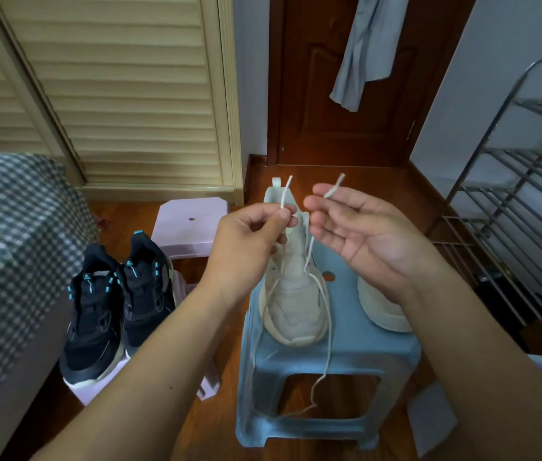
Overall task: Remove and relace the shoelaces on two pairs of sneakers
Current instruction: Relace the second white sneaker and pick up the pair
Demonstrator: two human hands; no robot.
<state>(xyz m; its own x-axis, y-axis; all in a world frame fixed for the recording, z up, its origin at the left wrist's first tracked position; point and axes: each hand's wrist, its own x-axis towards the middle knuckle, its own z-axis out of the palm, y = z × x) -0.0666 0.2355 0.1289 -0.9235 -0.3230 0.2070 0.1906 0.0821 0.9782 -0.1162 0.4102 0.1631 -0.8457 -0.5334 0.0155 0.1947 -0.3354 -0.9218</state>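
A white sneaker point(296, 294) stands on a blue plastic stool point(356, 354), toe toward me. Its white shoelace point(327, 344) runs through the low eyelets and hangs in long loops over the stool's front. My left hand point(246, 241) pinches one lace end, which sticks up above the fingers. My right hand point(359, 231), palm up, holds the other lace end between thumb and fingertips. The second white sneaker point(382, 304) sits to the right on the stool, mostly hidden by my right arm. A black pair with blue accents point(113, 304) rests on a pale stool at left.
A second lilac stool point(193, 224) stands behind the black pair. A checked bed cover point(13, 234) fills the left side. A metal shoe rack point(515, 201) stands at right, a brown door point(339, 94) ahead, louvred closet doors point(123, 88) at back left.
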